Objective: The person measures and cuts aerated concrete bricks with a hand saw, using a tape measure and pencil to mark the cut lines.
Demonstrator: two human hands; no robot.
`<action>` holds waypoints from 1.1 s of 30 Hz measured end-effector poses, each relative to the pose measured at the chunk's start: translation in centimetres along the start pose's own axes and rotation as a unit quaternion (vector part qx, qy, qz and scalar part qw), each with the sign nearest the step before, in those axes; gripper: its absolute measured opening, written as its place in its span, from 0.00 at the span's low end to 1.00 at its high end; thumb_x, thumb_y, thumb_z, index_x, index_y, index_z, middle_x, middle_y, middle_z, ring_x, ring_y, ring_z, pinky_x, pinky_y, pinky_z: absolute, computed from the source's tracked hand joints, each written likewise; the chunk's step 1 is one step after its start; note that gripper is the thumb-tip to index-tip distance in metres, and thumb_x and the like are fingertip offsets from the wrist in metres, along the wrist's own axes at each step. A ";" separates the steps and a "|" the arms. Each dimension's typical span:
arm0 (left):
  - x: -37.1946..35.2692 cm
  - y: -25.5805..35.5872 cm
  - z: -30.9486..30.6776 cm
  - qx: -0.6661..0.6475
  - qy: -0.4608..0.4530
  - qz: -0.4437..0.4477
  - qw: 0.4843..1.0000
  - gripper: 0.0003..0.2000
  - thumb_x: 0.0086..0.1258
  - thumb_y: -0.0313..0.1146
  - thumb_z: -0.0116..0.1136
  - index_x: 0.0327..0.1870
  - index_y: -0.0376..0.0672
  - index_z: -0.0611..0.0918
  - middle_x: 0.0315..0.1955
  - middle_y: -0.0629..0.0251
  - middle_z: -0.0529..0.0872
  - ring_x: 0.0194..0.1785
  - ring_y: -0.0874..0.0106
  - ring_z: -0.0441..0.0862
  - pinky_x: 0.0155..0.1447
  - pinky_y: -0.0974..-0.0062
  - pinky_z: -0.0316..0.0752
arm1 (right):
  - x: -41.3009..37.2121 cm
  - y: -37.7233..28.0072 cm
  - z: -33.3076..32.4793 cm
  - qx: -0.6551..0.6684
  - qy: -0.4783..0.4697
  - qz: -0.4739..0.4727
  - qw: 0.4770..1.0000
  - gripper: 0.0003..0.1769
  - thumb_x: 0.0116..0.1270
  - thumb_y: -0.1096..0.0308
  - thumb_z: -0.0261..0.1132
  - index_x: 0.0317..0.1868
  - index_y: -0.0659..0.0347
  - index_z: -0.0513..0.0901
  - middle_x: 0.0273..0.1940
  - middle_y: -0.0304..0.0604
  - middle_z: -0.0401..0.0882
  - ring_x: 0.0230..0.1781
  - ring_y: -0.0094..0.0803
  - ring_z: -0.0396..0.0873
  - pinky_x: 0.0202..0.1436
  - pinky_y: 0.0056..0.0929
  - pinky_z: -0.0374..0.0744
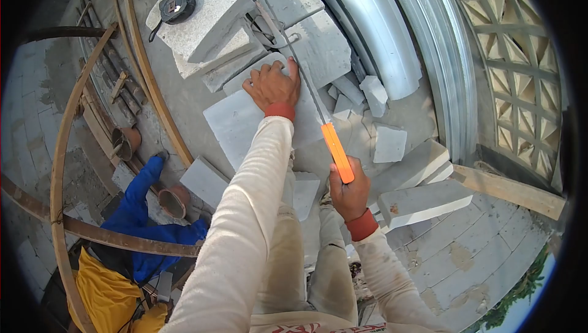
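My right hand is wrapped round the orange handle of a saw. Its long thin blade runs up and to the left, past the edge of a pale grey block. On that block my left hand lies flat with its fingers spread, the thumb close beside the blade. Whether the teeth touch the block is hard to make out. Beyond my left hand, a hammer-like tool and a loop of wire rest on more blocks. A black tape measure sits on a white block at the upper left.
Curved metal sheets stand at the right. Broken block pieces and stacked blocks lie near my right hand. At the left are timber strips, buckets, and a co-worker in blue and yellow clothing.
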State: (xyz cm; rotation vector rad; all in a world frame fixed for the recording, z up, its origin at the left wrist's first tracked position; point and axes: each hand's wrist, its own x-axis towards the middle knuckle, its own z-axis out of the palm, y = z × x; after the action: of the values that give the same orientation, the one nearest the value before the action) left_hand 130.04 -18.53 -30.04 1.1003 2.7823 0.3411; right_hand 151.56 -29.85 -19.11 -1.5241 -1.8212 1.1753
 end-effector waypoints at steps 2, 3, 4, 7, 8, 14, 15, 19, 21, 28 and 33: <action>-0.1 0.0 0.1 0.008 -0.003 0.001 1.000 0.23 0.75 0.56 0.50 0.44 0.49 0.92 0.42 0.64 0.90 0.52 0.63 0.78 0.64 0.59 0.59 | -0.1 0.3 0.1 0.004 -0.007 0.000 1.000 0.14 0.72 0.64 0.70 0.50 0.63 0.79 0.37 0.50 0.84 0.30 0.48 0.84 0.35 0.36 0.81; -0.2 0.0 0.1 0.012 -0.004 0.000 1.000 0.24 0.75 0.57 0.50 0.44 0.50 0.92 0.42 0.64 0.90 0.52 0.63 0.78 0.64 0.58 0.59 | -0.1 0.3 0.1 0.005 -0.009 0.001 1.000 0.14 0.72 0.64 0.70 0.50 0.64 0.79 0.37 0.50 0.84 0.30 0.48 0.84 0.35 0.37 0.81; -0.3 0.1 0.1 0.015 -0.005 0.000 1.000 0.24 0.75 0.57 0.50 0.44 0.50 0.93 0.42 0.63 0.90 0.52 0.63 0.79 0.64 0.58 0.59 | -0.2 0.5 0.1 0.005 -0.007 -0.004 1.000 0.14 0.72 0.64 0.70 0.50 0.64 0.78 0.37 0.51 0.84 0.30 0.48 0.84 0.35 0.37 0.81; -0.4 0.0 0.3 0.008 0.003 0.001 1.000 0.24 0.75 0.57 0.49 0.44 0.50 0.93 0.43 0.63 0.91 0.53 0.63 0.79 0.64 0.58 0.60 | -0.6 0.9 0.2 0.004 -0.004 -0.019 1.000 0.14 0.71 0.66 0.70 0.49 0.64 0.78 0.37 0.51 0.84 0.30 0.49 0.84 0.34 0.38 0.81; -0.4 0.0 0.4 0.005 0.004 -0.001 1.000 0.24 0.75 0.57 0.49 0.44 0.50 0.93 0.43 0.63 0.91 0.53 0.63 0.79 0.64 0.57 0.59 | -0.9 1.0 0.1 0.005 -0.001 -0.022 1.000 0.13 0.71 0.66 0.70 0.49 0.64 0.78 0.37 0.51 0.84 0.30 0.50 0.84 0.34 0.38 0.81; -0.3 0.0 0.5 0.006 0.005 0.001 1.000 0.24 0.75 0.57 0.50 0.45 0.49 0.93 0.43 0.62 0.91 0.53 0.63 0.79 0.64 0.57 0.59 | -4.3 1.6 -1.7 -0.024 -0.017 -0.026 0.999 0.13 0.70 0.69 0.70 0.49 0.65 0.78 0.35 0.50 0.82 0.29 0.49 0.83 0.34 0.38 0.81; -0.3 -0.1 0.5 0.004 0.010 0.001 1.000 0.24 0.75 0.57 0.50 0.44 0.49 0.93 0.42 0.62 0.91 0.53 0.63 0.79 0.64 0.57 0.59 | -5.3 1.7 -2.2 -0.025 -0.022 -0.020 0.999 0.13 0.70 0.69 0.70 0.49 0.65 0.78 0.35 0.50 0.82 0.29 0.49 0.83 0.33 0.37 0.81; -0.2 -0.1 0.3 -0.010 0.006 0.007 1.000 0.25 0.75 0.57 0.50 0.44 0.48 0.93 0.42 0.61 0.91 0.53 0.63 0.79 0.63 0.58 0.59 | -7.0 1.6 -2.9 -0.048 -0.016 -0.021 0.999 0.12 0.70 0.69 0.70 0.49 0.65 0.79 0.35 0.49 0.82 0.28 0.46 0.83 0.32 0.36 0.80; -0.3 -0.2 0.3 -0.009 0.003 0.007 1.000 0.25 0.75 0.57 0.49 0.43 0.48 0.93 0.42 0.61 0.91 0.53 0.63 0.79 0.62 0.58 0.58 | -6.2 1.5 -2.4 -0.047 -0.003 -0.021 0.999 0.12 0.70 0.69 0.70 0.49 0.65 0.79 0.35 0.49 0.82 0.27 0.45 0.83 0.32 0.35 0.80; -0.5 -0.4 0.7 -0.023 0.024 0.010 0.999 0.25 0.75 0.57 0.49 0.43 0.47 0.93 0.41 0.61 0.91 0.52 0.63 0.79 0.61 0.58 0.58 | -5.3 2.6 -3.3 -0.060 -0.030 -0.017 0.998 0.12 0.70 0.69 0.70 0.49 0.64 0.80 0.37 0.50 0.83 0.29 0.47 0.84 0.33 0.36 0.80; -0.4 -0.3 0.9 -0.013 0.030 0.010 0.999 0.24 0.75 0.56 0.50 0.42 0.47 0.93 0.40 0.61 0.91 0.51 0.63 0.79 0.60 0.58 0.59 | -12.8 5.3 -6.4 -0.135 -0.076 -0.040 0.987 0.13 0.68 0.69 0.71 0.48 0.65 0.80 0.39 0.52 0.83 0.31 0.49 0.84 0.34 0.39 0.80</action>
State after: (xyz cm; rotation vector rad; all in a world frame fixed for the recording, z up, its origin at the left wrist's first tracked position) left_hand 130.31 -18.90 -30.97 1.1310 2.8118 0.4169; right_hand 162.87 -40.12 -18.37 -1.5214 -2.1970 1.0663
